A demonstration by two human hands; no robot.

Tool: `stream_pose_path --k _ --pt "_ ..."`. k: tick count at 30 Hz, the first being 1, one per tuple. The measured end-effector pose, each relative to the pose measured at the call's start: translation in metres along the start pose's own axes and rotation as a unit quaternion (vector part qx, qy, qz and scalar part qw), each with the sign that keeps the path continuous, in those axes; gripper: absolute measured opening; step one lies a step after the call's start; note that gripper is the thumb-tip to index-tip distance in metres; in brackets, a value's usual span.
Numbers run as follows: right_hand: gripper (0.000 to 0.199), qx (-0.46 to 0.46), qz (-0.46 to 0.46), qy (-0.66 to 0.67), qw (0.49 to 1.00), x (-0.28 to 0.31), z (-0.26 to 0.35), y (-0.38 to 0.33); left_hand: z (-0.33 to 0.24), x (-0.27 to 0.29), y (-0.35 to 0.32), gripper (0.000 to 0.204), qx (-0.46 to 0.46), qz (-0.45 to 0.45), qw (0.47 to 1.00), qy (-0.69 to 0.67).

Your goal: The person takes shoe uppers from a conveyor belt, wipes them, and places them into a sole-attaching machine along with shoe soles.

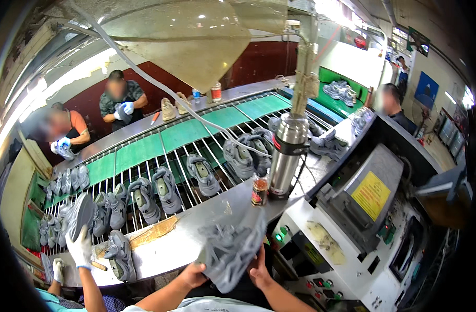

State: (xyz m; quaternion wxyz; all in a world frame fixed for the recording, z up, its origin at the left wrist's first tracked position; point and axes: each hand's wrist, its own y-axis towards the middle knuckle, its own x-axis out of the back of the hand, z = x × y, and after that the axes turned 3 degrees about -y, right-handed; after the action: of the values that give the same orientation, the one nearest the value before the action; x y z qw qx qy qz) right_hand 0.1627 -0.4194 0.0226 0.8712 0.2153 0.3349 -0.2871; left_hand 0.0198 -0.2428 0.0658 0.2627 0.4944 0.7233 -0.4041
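Note:
Between my two bare hands, close to my body, is a grey sneaker (230,255), smeared by motion. My left hand (193,275) grips it from the left, thumb up along its side. My right hand (259,269) holds it from the right, its fingers partly hidden. A second shoe may be pressed against it; the blur hides this. Beyond it lies the metal ledge (204,216) of a roller conveyor. On the ledge to my left rests another grey sneaker (120,256), next to a piece of brown cardboard (153,232).
Several sneakers stand on the conveyor rods (183,182). A steel thermos (289,156) and small bottle (259,190) stand ahead. A machine (321,244) fills the right. At left a co-worker's gloved hand (81,249) holds a sneaker (79,216); two people work across the conveyor.

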Motion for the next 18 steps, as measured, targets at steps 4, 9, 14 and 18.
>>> stream_pose_path --k 4,9,14,18 --pt "0.097 -0.069 -0.296 -0.053 0.951 -0.007 0.016 -0.083 0.042 0.009 0.005 0.060 0.113 0.111 0.983 0.095" --pt "0.077 0.124 -0.336 0.179 0.916 0.062 0.055 -0.188 0.093 -0.086 0.038 0.057 0.221 0.336 0.865 0.299" --pt "0.083 0.358 -0.472 -0.137 0.794 0.076 0.203 -0.244 0.164 -0.074 0.095 0.022 0.141 0.358 0.766 0.515" --pt "0.095 0.397 -0.540 -0.491 0.556 0.079 0.359 -0.284 0.182 -0.042 0.109 0.018 -0.060 0.317 0.688 0.649"
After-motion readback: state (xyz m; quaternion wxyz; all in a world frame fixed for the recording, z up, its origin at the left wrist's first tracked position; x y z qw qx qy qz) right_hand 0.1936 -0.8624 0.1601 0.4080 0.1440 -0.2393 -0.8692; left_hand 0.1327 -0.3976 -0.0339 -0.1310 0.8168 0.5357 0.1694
